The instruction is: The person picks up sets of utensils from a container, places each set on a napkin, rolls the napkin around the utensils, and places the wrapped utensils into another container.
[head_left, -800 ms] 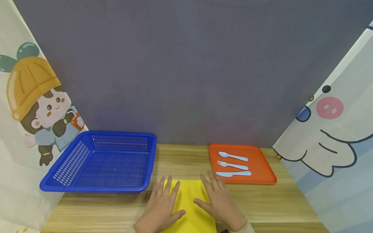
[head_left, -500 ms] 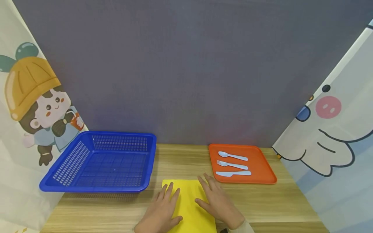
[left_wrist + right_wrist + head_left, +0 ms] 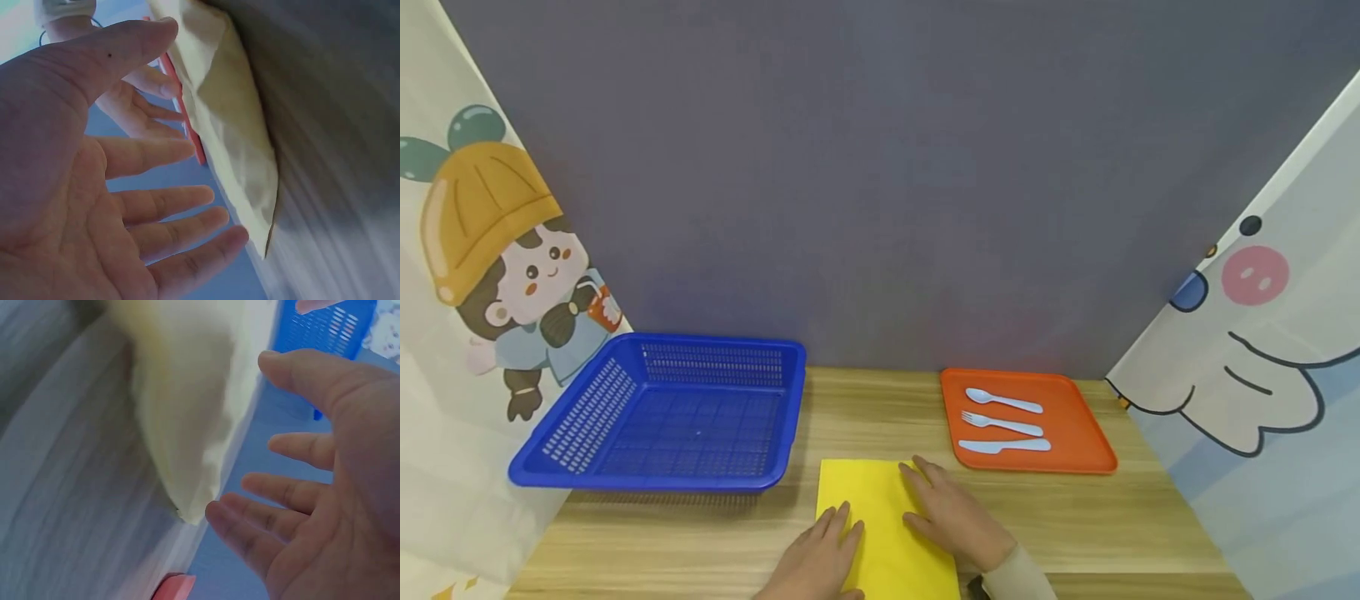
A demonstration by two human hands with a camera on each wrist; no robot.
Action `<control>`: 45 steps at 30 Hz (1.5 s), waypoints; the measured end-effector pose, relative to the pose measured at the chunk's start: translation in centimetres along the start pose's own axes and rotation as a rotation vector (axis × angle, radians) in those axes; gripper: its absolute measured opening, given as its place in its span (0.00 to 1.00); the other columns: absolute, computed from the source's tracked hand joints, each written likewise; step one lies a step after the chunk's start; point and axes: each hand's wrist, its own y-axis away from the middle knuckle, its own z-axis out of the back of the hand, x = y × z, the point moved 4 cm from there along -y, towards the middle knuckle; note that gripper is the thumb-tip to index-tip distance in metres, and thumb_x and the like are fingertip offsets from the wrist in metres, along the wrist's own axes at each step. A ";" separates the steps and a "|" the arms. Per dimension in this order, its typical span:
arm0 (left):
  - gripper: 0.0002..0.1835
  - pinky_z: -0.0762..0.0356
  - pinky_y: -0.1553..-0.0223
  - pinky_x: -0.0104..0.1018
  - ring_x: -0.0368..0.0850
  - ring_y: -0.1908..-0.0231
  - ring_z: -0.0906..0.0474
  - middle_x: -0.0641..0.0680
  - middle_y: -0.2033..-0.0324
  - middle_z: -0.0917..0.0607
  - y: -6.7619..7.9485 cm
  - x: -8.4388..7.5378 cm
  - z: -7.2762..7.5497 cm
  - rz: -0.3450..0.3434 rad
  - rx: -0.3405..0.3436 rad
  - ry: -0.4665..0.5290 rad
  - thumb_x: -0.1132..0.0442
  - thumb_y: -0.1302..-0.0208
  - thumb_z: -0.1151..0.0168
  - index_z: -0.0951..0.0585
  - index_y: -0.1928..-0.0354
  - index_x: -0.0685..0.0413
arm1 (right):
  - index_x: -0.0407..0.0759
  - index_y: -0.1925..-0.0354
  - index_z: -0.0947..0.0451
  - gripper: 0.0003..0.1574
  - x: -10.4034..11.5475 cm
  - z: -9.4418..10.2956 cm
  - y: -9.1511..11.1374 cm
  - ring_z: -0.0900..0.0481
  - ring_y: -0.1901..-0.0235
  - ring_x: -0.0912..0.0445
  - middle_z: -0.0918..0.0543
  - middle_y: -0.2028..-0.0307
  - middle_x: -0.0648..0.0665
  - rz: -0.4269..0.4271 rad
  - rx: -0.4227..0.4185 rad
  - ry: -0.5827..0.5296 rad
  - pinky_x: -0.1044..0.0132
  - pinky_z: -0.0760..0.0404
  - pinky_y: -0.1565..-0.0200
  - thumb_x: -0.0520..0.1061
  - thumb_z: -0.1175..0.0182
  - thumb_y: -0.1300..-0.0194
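A flat yellow rectangle of soft sheet material (image 3: 887, 542) lies on the wooden table at the front middle. In the wrist views it looks slightly puffed and wrinkled, like folded cloth or a soft packet. My left hand (image 3: 816, 554) is palm down at its left side, fingers spread and nearly straight. On the other side, my right hand (image 3: 955, 517) reaches over its right edge near the far corner, fingers loosely extended. The left wrist view shows the left fingers (image 3: 169, 203) beside the sheet's edge. In the right wrist view, a right fingertip (image 3: 219, 512) overlaps its corner.
A blue slotted plastic basket (image 3: 793, 417) stands at the back left. At the back right lies an orange tray (image 3: 1078, 442) bearing a white spoon (image 3: 1003, 402), fork (image 3: 1002, 423) and knife (image 3: 1004, 446). A grey panel (image 3: 880, 183) rises behind the table (image 3: 1060, 533).
Both hands have drawn toward the person, the left one more, so more of the yellow sheet's far part shows. The sheet, basket and tray stay where they were.
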 end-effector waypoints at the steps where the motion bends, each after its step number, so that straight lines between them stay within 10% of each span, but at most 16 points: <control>1: 0.42 0.21 0.46 0.51 0.63 0.37 0.30 0.65 0.33 0.31 0.0 0.0 -0.2 -0.002 0.016 0.004 0.36 0.44 0.31 0.25 0.34 0.55 | 0.38 0.29 0.35 0.40 0.0 -0.1 0.0 0.29 0.36 0.40 0.33 0.31 0.32 0.009 0.006 0.008 0.45 0.24 0.41 0.53 0.36 0.31; 13: 0.43 0.18 0.53 0.50 0.59 0.41 0.27 0.61 0.39 0.25 0.1 0.1 -1.1 -0.017 0.102 0.006 0.26 0.47 0.38 0.21 0.39 0.49 | 0.45 0.29 0.31 0.33 -0.9 -1.7 -0.2 0.31 0.34 0.43 0.31 0.32 0.35 0.059 0.066 0.029 0.47 0.27 0.37 0.53 0.40 0.27; 22: 0.32 0.18 0.51 0.48 0.58 0.40 0.28 0.60 0.38 0.26 -0.2 0.8 -0.7 -0.034 0.115 0.013 0.42 0.46 0.26 0.21 0.41 0.47 | 0.47 0.32 0.28 0.30 -1.0 -1.5 0.0 0.31 0.35 0.41 0.30 0.32 0.35 0.027 0.099 0.016 0.44 0.27 0.38 0.53 0.40 0.27; 45: 0.23 0.19 0.50 0.53 0.62 0.44 0.26 0.65 0.43 0.24 -1.1 2.9 1.6 -0.071 -0.062 0.013 0.70 0.46 0.34 0.18 0.46 0.56 | 0.40 0.36 0.24 0.28 -1.0 -0.3 0.7 0.26 0.44 0.41 0.26 0.42 0.31 -0.027 0.058 0.031 0.48 0.23 0.43 0.49 0.36 0.31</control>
